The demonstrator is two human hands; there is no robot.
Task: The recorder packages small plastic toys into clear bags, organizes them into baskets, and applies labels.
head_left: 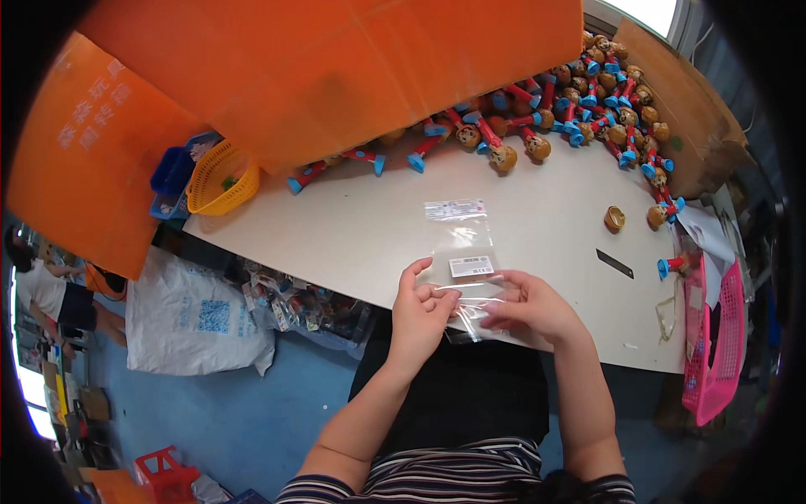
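At the middle of the bench [369, 227]'s near edge, the left hand [424, 315] pinches the lower part of a clear bag [462, 235]. Its white label [471, 266] is already on, so labelling looks done, though no figure shows inside; the right hand [527, 309] touches its right side, grip unclear, while the heaped figures [625, 118] farther right lie loose, apparently unbagged.

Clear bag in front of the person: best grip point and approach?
I'd pinch the clear bag at its near end, from the person's side: that end seems to reach past the edge of the table, likely leaving room for fingers underneath; the far end lies flat.
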